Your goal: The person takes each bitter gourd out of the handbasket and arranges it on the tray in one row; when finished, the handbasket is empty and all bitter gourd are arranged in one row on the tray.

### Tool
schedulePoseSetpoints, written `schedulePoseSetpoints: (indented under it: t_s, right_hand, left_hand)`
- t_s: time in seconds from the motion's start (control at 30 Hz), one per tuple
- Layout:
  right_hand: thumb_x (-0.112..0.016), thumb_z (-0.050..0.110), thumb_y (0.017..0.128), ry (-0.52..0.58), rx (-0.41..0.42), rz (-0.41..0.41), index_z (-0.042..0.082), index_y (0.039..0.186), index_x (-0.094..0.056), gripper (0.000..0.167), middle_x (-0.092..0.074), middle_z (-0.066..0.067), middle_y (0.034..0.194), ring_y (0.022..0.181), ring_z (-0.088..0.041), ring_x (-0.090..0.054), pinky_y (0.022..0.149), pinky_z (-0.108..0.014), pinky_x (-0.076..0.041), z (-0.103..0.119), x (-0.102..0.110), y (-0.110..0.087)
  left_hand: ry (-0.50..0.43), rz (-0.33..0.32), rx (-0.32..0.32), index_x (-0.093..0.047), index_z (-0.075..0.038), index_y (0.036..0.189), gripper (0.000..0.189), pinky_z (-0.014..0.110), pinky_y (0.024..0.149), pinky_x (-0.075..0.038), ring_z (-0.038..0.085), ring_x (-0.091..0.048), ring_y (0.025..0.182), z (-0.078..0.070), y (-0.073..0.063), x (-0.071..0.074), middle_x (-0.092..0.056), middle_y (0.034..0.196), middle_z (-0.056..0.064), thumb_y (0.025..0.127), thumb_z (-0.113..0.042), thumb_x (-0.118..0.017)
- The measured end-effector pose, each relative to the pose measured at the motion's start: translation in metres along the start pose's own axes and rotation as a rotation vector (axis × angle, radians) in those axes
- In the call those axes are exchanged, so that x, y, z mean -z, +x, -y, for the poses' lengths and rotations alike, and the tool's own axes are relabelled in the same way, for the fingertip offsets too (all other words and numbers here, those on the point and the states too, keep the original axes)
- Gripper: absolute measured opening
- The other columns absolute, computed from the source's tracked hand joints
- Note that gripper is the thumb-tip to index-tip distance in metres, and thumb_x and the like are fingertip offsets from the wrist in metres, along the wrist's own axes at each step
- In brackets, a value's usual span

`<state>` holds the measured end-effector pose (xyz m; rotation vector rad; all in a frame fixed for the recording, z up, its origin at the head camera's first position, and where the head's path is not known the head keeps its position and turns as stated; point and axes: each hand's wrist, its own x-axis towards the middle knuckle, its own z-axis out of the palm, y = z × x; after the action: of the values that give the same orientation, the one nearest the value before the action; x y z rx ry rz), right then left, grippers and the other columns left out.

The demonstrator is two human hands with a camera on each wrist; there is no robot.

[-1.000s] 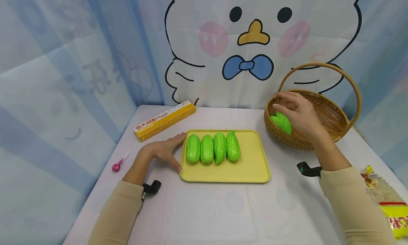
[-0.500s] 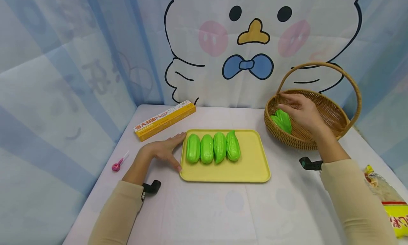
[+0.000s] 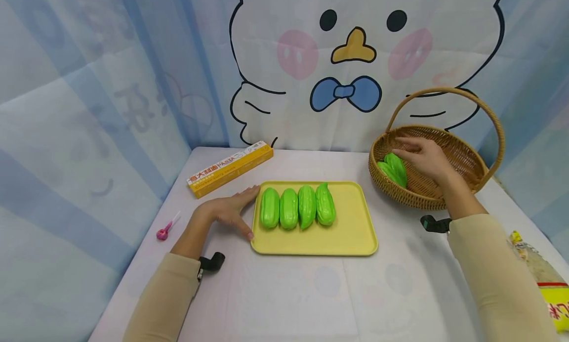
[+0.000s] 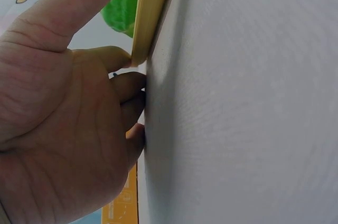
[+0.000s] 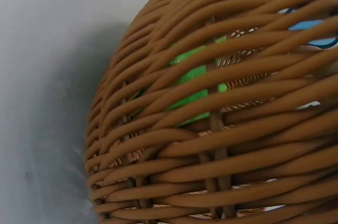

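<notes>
My left hand (image 3: 230,214) rests at the left edge of the yellow tray (image 3: 351,233), fingers and thumb spread along its rim. In the left wrist view, the fingertips of this hand (image 4: 68,108) touch the tray edge and table. Several glossy green ridged gourd-like pieces (image 3: 289,208) lie side by side on the tray. My right hand (image 3: 424,156) hovers over the wicker basket (image 3: 413,196), fingers loosely bent, with nothing seen held. Beside its fingers, green gourd-like pieces (image 3: 394,169) lie in the basket's left part. The right wrist view shows mainly basket weave (image 5: 211,145); that hand is hidden there.
A yellow pasta box (image 3: 230,169) lies behind my left hand. A pink lollipop (image 3: 164,231) sits near the table's left edge. At the right edge is a yellow and clear food packet (image 3: 551,287). The basket handle (image 3: 498,129) arches above the basket. A printed curtain (image 3: 302,124) stands behind.
My right hand has shifted slightly right and down over the basket, uncovering more of the green pieces. The left hand, tray and its green pieces stay in place.
</notes>
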<state>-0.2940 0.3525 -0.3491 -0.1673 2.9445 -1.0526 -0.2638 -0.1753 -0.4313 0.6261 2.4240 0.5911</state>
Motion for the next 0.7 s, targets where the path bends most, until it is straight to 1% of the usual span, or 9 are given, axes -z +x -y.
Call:
schedulePoseSetpoints:
  t_s: [0.1, 0.2, 0.3, 0.4, 0.43, 0.5, 0.63, 0.7]
  right_hand:
    - [-0.054, 0.056, 0.104, -0.014, -0.013, 0.038, 0.010, 0.160, -0.041, 0.074, -0.040, -0.031, 0.160, 0.136, -0.051, -0.048, 0.105, -0.068, -0.047, -0.003, 0.002, 0.004]
    - [-0.055, 0.051, 0.105, -0.031, -0.031, 0.085, 0.009, 0.161, -0.040, 0.071, -0.037, -0.032, 0.161, 0.139, -0.052, -0.045, 0.107, -0.069, -0.044, -0.005, 0.004, 0.007]
    - [-0.055, 0.045, 0.107, -0.044, -0.046, 0.134, 0.008, 0.160, -0.040, 0.067, -0.033, -0.031, 0.164, 0.145, -0.054, -0.036, 0.112, -0.072, -0.038, -0.006, 0.005, 0.011]
    - [-0.054, 0.039, 0.109, -0.035, -0.061, 0.185, 0.007, 0.160, -0.039, 0.063, -0.029, -0.032, 0.165, 0.150, -0.056, -0.027, 0.116, -0.073, -0.032, -0.009, 0.004, 0.013]
    - [-0.054, 0.038, 0.109, -0.025, -0.070, 0.200, 0.007, 0.161, -0.039, 0.062, -0.029, -0.032, 0.165, 0.150, -0.055, -0.027, 0.116, -0.073, -0.033, -0.010, 0.004, 0.014]
    - [-0.052, 0.036, 0.110, -0.009, -0.094, 0.225, 0.007, 0.161, -0.038, 0.061, -0.029, -0.032, 0.165, 0.147, -0.054, -0.033, 0.114, -0.070, -0.038, -0.012, 0.002, 0.015]
    - [-0.047, 0.033, 0.112, 0.018, -0.126, 0.272, 0.007, 0.163, -0.034, 0.058, -0.025, -0.033, 0.166, 0.143, -0.051, -0.039, 0.110, -0.065, -0.046, -0.018, -0.001, 0.017]
    - [-0.044, 0.031, 0.113, 0.030, -0.135, 0.297, 0.006, 0.163, -0.032, 0.057, -0.023, -0.034, 0.166, 0.145, -0.052, -0.036, 0.111, -0.066, -0.044, -0.020, -0.002, 0.018]
  left_hand:
    - [-0.003, 0.000, 0.007, 0.001, -0.022, 0.169, 0.149, 0.053, 0.133, -0.005, 0.026, 0.003, 0.164, -0.001, 0.000, 0.000, 0.002, 0.177, 0.000, 0.061, -0.060, -0.095]
    - [-0.002, 0.000, 0.010, 0.001, -0.022, 0.169, 0.150, 0.053, 0.133, -0.005, 0.026, 0.003, 0.164, -0.001, 0.000, -0.001, 0.002, 0.177, 0.000, 0.061, -0.061, -0.095]
    - [-0.005, -0.001, 0.010, 0.001, -0.022, 0.169, 0.150, 0.053, 0.133, -0.005, 0.025, 0.003, 0.164, -0.001, 0.000, -0.001, 0.002, 0.177, 0.000, 0.060, -0.061, -0.095]
    - [-0.008, 0.000, 0.008, 0.001, -0.022, 0.169, 0.150, 0.053, 0.133, -0.005, 0.026, 0.003, 0.164, -0.001, 0.000, -0.001, 0.002, 0.177, 0.000, 0.061, -0.061, -0.095]
    - [-0.009, 0.000, 0.007, 0.001, -0.021, 0.169, 0.150, 0.053, 0.133, -0.005, 0.026, 0.003, 0.164, 0.000, 0.000, -0.001, 0.002, 0.177, 0.000, 0.061, -0.060, -0.095]
    - [-0.010, 0.001, 0.005, 0.001, -0.021, 0.169, 0.150, 0.053, 0.133, -0.005, 0.025, 0.003, 0.164, -0.001, 0.000, -0.001, 0.003, 0.177, 0.001, 0.061, -0.060, -0.095]
    - [-0.011, 0.001, 0.006, 0.002, -0.022, 0.169, 0.150, 0.052, 0.133, -0.004, 0.025, 0.004, 0.164, -0.001, -0.001, 0.000, 0.003, 0.177, 0.000, 0.061, -0.060, -0.095]
    - [-0.010, 0.001, 0.007, 0.002, -0.022, 0.169, 0.150, 0.052, 0.133, -0.004, 0.025, 0.004, 0.164, -0.001, -0.001, 0.000, 0.003, 0.177, 0.000, 0.061, -0.060, -0.095]
